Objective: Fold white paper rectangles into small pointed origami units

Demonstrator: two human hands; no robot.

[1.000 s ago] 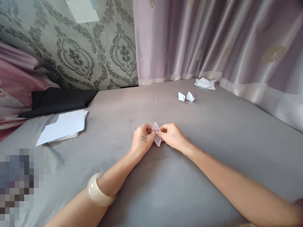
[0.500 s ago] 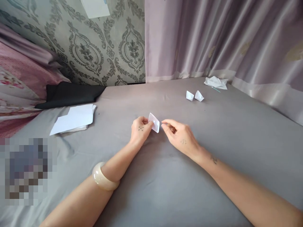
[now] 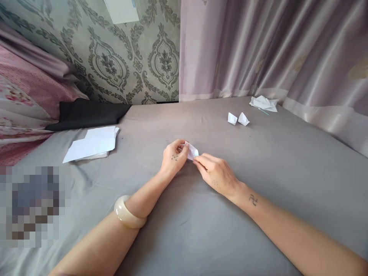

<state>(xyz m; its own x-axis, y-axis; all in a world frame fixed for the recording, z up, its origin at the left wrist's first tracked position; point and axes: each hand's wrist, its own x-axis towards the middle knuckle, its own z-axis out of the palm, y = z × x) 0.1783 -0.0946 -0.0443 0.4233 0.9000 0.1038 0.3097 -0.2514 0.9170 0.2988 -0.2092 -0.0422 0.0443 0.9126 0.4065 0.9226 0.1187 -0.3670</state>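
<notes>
A small folded piece of white paper point(image 3: 192, 151) is held between my two hands above the middle of the grey sheet point(image 3: 184, 214). My left hand point(image 3: 174, 156) pinches its left end between thumb and fingers. The lower right corner of the paper is gripped by the fingertips of my right hand point(image 3: 214, 168). Part of the paper is hidden behind my fingers. Farther off to the right, two small folded paper pieces point(image 3: 232, 119) stand side by side on the sheet.
Stacked white paper sheets point(image 3: 94, 143) lie at left, with black cloth point(image 3: 89, 113) behind. Crumpled or folded papers point(image 3: 263, 103) and a thin greenish stick point(image 3: 263, 111) lie at the far right. Purple curtains point(image 3: 230, 50) and a patterned wall point(image 3: 138, 57) border the back. A blurred patch covers the lower left.
My right hand has moved left and closed on the paper's corner; before, it was just apart from it. The paper has tilted flatter. The whole view has shifted slightly.
</notes>
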